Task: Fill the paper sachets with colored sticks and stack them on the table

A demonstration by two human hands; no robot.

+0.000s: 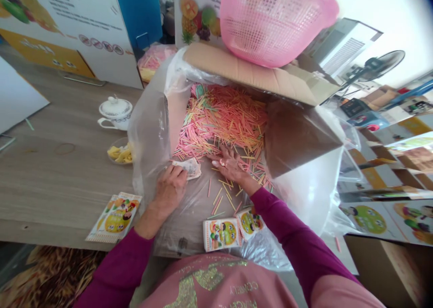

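A big heap of thin pink, yellow and green sticks (226, 118) spills out of a plastic-lined cardboard box (287, 136) lying with its opening towards me. My right hand (232, 166) rests at the near edge of the heap, fingers spread over the sticks, a ring on one finger. To its left, my left hand (171, 184) is closed on a small stack of printed packets (190, 168). Loose sticks are scattered on the plastic below my right hand. Closer to my body lies a stack of colourful fruit-printed packets (223, 234), with another packet (251, 222) beside it.
More printed packets (117, 218) lie on the table (67, 177) at left. Behind them are a small dish of yellow pieces (121, 152) and a lidded white cup (115, 113). A pink basket (274, 24) sits above the box flap. A fan (382, 66) stands at right.
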